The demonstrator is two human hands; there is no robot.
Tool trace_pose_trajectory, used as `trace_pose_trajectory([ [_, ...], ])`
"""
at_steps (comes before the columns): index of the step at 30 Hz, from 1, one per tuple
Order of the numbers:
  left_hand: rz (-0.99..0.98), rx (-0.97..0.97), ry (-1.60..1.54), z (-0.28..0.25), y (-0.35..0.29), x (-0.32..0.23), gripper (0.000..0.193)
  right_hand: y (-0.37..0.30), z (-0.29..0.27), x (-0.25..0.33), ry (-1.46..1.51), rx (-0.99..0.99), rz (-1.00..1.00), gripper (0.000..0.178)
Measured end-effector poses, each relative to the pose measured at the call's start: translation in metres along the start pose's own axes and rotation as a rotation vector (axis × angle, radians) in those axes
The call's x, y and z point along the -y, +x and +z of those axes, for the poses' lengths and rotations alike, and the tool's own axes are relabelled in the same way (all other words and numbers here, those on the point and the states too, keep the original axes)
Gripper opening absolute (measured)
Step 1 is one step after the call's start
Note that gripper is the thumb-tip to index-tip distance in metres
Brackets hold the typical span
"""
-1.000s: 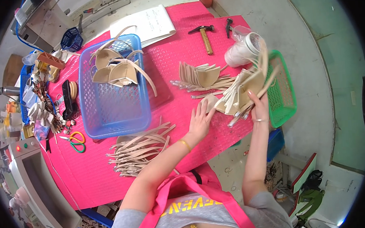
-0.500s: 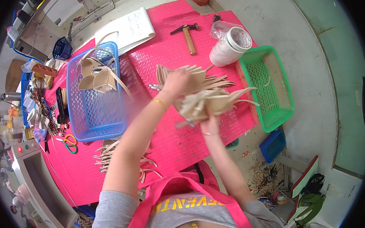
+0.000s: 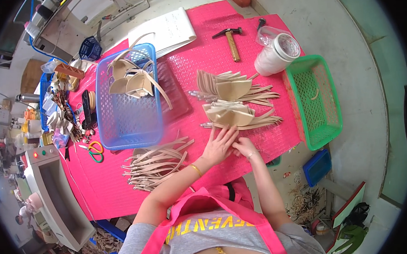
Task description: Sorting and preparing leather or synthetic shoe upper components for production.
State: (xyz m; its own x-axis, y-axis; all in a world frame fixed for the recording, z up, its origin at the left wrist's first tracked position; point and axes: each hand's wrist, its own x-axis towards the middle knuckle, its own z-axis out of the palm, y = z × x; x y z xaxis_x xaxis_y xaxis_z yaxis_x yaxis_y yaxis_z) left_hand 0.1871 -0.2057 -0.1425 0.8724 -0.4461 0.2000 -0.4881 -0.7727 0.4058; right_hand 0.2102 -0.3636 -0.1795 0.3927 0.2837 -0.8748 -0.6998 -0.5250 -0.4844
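Here, a blue basket (image 3: 130,126) holds beige pieces (image 3: 139,83); hands (image 3: 219,147) (image 3: 246,147): left spread, empty; right curled, grip unclear.

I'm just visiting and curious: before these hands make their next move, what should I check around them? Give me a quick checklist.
1. Left hand at the nearer beige bundle: ok, fingertips at its near edge.
2. Right hand free: cannot tell; it is curled beside the left, fingers partly hidden.
3. Hammer out of the way: ok, lying beyond both bundles.
4. Scissors away from the hands: ok, lying far to the left.
5. Green basket free of scraps: not ok, a small pale strip lies inside.
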Motion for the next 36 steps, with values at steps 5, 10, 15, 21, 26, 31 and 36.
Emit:
trace_pose_trajectory([
  [5, 0.022, 0.205, 0.068, 0.018, -0.001, 0.002, 0.053, -0.009, 0.006, -0.01, 0.251, -0.427, -0.559, 0.04],
  [10, -0.001, 0.228, 0.201, 0.009, -0.004, 0.013, 0.052, 0.006, 0.006, -0.002, 0.473, -0.271, -0.532, 0.029],
  [15, 0.06, 0.264, 0.196, 0.012, -0.028, 0.019, 0.038, -0.024, 0.01, 0.023, 0.02, -0.59, -0.35, 0.01],
  [21, 0.001, 0.215, -0.149, 0.007, -0.05, 0.007, 0.028, -0.073, 0.026, 0.064, -0.627, -0.898, -0.824, 0.042],
  [26, -0.256, 0.351, -0.62, -0.069, -0.041, 0.005, 0.032, -0.04, 0.009, 0.06, -0.701, -0.858, -0.771, 0.055],
  [31, -0.527, -0.199, -0.434, -0.127, -0.057, 0.069, 0.021, -0.05, 0.007, 0.062, -0.532, -0.685, -0.726, 0.047],
  [36, -0.322, -0.064, -0.435, -0.101, -0.061, 0.047, 0.029, -0.052, -0.004, 0.05, -0.277, -0.715, -0.794, 0.043],
])
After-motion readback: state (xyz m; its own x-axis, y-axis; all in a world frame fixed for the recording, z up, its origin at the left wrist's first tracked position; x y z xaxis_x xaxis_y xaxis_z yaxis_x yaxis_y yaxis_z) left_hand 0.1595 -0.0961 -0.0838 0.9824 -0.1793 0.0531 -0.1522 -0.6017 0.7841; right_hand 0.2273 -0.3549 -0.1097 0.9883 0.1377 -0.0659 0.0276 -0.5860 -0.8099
